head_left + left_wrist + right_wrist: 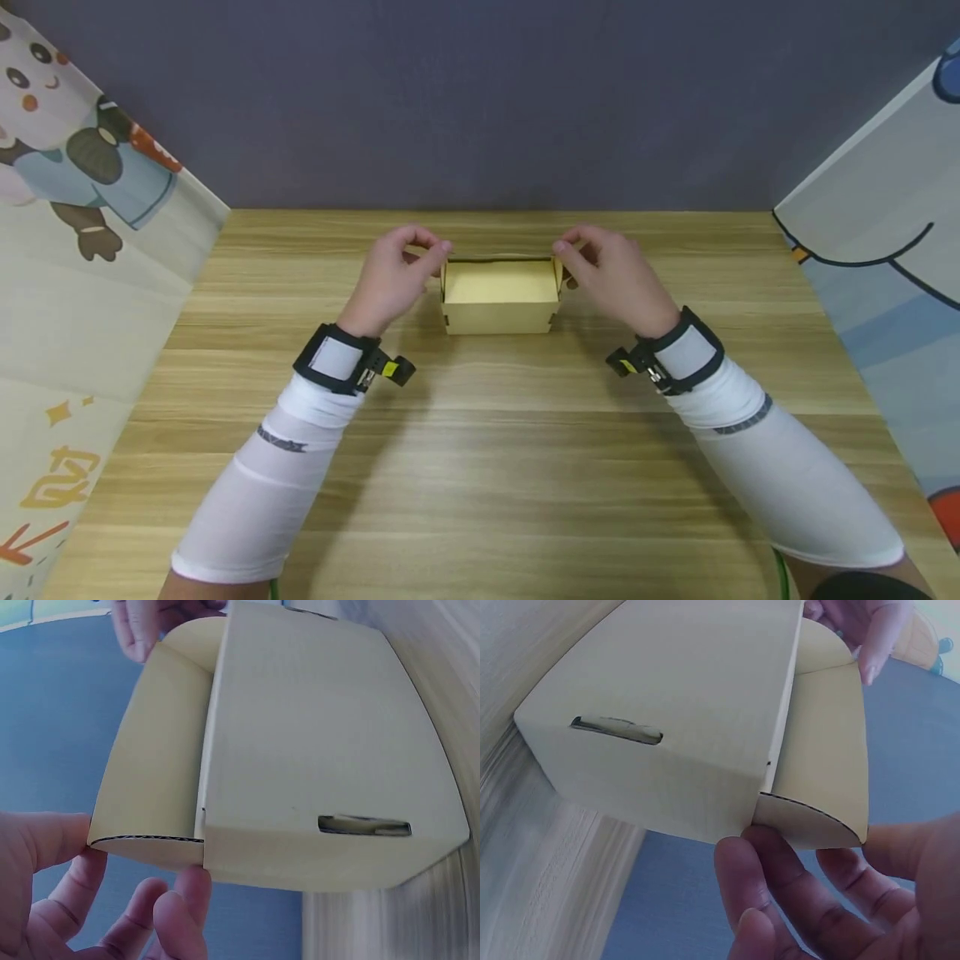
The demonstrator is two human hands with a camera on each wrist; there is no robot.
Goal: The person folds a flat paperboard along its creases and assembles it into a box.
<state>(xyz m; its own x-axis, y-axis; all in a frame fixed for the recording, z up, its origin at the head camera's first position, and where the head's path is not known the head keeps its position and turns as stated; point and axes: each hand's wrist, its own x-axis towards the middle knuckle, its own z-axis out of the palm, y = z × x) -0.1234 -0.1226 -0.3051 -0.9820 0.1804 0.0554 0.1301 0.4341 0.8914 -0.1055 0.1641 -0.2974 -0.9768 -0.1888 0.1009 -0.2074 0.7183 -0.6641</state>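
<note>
A small pale cardboard box point(498, 318) sits at the back of the table, with its lid point(154, 750) raised at the far side. The lid has curved side flaps point(806, 817). My left hand point(393, 279) pinches the lid's left corner between thumb and finger, its other fingers loosely bent near the side of the box. At the opposite corner, my right hand point(618, 279) holds the lid in the same way, with fingertips under the side flap. Slots point(364, 825) show at the front corners of the box. Its inside is mostly hidden from the wrist views.
The box stands on a wood-grain table point(495, 467). A dark blue-grey panel point(495, 108) rises behind the table's far edge. Printed cartoon sheets line the left side point(112, 317) and the right side point(870, 250).
</note>
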